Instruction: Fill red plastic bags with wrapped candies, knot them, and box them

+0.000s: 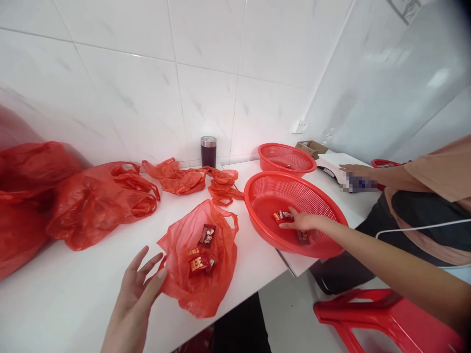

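My left hand [138,287] is at the left side of an open red plastic bag [224,279], the bag's edge between its thumb and index finger, the other fingers spread. Inside the bag lie a few small wrapped snack packets [200,264], red and dark brown. My right hand [300,220] reaches down into the large red plastic basket [253,223], its thumb and fingers closed around small red and dark snack packets [282,215]. Another dark packet [303,237] lies on the basket floor below the hand.
Crumpled red bags [180,181] and filled red bags [99,206] lie along the wall. Behind stand a dark tumbler [208,153], a second red basket [287,152] and a cardboard box [312,148]. At right, a co-worker's arm [386,174] reaches over the table; a red stool [386,318] stands below.
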A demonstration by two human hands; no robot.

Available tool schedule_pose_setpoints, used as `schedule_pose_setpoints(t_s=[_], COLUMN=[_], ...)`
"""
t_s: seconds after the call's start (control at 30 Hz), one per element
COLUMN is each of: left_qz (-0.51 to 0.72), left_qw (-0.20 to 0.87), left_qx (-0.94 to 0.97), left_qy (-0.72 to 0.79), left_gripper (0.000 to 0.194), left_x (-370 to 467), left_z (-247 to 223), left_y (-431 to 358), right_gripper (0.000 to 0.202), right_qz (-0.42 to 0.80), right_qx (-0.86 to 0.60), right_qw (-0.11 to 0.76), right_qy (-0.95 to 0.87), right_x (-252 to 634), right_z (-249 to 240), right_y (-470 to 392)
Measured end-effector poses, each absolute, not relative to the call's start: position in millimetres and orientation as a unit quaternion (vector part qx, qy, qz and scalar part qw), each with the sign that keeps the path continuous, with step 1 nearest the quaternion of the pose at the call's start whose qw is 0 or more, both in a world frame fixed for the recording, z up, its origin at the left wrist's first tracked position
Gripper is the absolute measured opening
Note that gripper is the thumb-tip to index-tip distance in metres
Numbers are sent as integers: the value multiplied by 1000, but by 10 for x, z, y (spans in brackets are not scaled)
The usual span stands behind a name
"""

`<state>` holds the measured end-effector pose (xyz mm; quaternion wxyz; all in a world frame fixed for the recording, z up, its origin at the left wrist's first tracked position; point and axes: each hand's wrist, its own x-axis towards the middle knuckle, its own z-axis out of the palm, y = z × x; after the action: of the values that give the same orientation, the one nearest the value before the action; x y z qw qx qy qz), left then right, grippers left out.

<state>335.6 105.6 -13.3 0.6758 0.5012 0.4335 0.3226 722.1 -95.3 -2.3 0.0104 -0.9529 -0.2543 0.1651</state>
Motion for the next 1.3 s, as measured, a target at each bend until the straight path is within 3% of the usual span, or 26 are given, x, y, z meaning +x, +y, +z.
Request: schedule_pose_setpoints(t_s=[0.1,0.3,0.4,0.67,0.87,0.93,1.07,1.2,1.3], left_qz=[330,338,342,344,318,304,310,351,379], left_qw=[672,654,643,617,597,630,658,577,524], left_qx=[505,509,510,544,573,557,537,590,613], left_qy=[431,446,458,453,463,448,426,441,453], left_gripper=[76,79,83,81,78,64,43,41,55], left_x=[3356,3350,3337,3363,3440,3426,3282,3087,2965], left_z=[-130,-158,-224,-214,-238,-246,-184,-140,-196], left_y=[1037,1018,1048,1052,1015,1051,1168,1240,1296], right_gripper=[95,46,35,21,18,23,55,61,63], right_qz=[194,256,299,253,266,267,152,82,154], right_qx=[-954,-924,-899,-856,-721,-703,-733,-800,-817], right_qw=[7,96,154,318,452,408,225,125,121], right_qy=[-229,-267,-281,-318,-454,-518,-623,-582,-543], right_x=[7214,7154,7117,7097,6230,5876,5534,5636,5750], right_z=[-221,-334,-288,471,869,790,517,259,136], right_y=[-837,-568,-542,-414,-61,91,340,468,506])
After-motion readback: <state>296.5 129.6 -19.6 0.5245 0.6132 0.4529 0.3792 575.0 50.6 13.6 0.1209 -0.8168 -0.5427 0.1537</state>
